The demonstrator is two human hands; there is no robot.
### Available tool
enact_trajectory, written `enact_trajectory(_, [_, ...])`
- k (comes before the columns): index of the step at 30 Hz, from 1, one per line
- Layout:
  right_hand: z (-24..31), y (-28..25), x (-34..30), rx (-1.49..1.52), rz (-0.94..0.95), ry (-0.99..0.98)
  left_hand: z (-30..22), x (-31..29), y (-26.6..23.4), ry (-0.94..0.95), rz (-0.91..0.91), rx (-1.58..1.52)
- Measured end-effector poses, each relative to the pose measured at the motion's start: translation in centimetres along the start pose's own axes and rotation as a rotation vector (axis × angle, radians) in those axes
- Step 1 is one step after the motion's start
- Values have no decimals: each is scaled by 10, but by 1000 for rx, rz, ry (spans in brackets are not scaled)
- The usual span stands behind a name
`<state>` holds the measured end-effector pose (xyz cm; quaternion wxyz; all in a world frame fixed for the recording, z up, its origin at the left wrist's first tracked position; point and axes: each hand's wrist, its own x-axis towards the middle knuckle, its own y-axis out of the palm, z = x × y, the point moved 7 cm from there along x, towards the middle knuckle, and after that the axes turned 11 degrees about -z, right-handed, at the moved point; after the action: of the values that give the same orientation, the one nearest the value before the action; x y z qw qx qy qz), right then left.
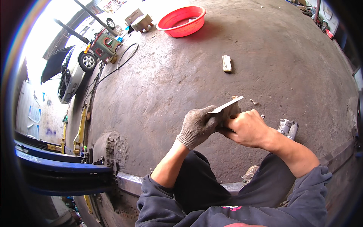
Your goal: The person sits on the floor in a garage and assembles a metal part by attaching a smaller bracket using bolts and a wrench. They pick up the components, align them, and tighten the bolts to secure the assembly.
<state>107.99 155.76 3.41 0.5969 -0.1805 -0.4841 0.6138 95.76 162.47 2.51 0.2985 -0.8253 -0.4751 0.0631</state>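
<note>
The gloved left hand (pixel 198 126) held the pale flat piece (pixel 227 105) by its near-left end, above the floor (pixel 170 87), its long axis running away and rightward. The bare right hand (pixel 247 128) was curled just below it, close against the glove; I could not tell what its hidden fingertips held. The piece's underside was hidden too.

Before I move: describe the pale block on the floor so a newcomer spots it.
Start at the large red basin; look nearer, right. On the floor beyond the bare right hand lies the pale block. It's straight-edged and rectangular, unlike the round basin or silvery cylindrical part.
</note>
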Motion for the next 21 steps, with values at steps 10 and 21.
enact_trajectory(10, [8,5,-5,-120,50,-154,2,-2,13,41,127,205])
enact_trajectory(21, [8,15,-7,-74,99,-115,1,-3,16,17,168,225])
